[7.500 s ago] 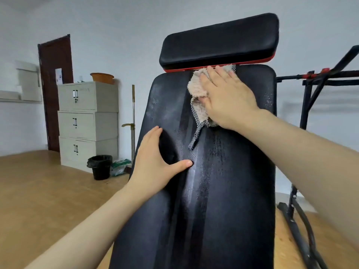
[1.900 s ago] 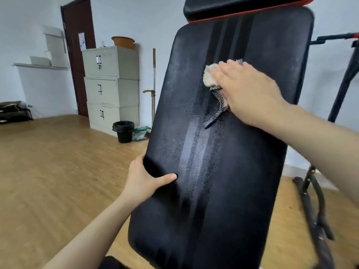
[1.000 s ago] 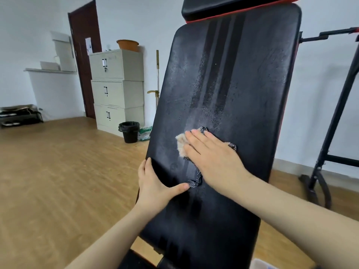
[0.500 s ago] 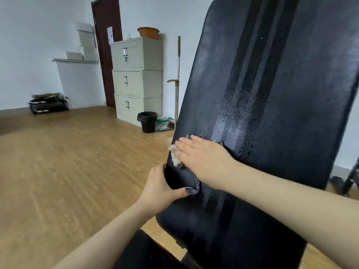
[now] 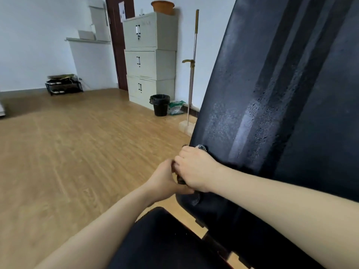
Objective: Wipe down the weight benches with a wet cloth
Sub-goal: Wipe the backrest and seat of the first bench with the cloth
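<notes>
Hands: right hand (image 5: 194,168) and left hand (image 5: 165,181) touch each other at the lower left edge of the backrest pad (image 5: 291,94), both with bent fingers.
Backrest pad: black and steeply tilted, filling the right side; pale damp-looking streaks run along its ribbed centre.
Floor (image 5: 77,152): wooden boards, spreading left.
Seat pad (image 5: 165,239): black, below the hands.
Cabinet (image 5: 149,59): grey drawers stacked against the far wall.
Bin (image 5: 160,104): black, just in front of the cabinet.
Right hand grip: fingers curled over the pad's edge, clamping the cloth (image 5: 202,147) against it.
Left hand grip: thumb lies on the pad's front just under the right hand; fingers hidden, apparently wrapped round the edge.
Cloth: almost wholly under the right hand; a speckled hem peeks out above the knuckles and another bit below the wrist.
</notes>
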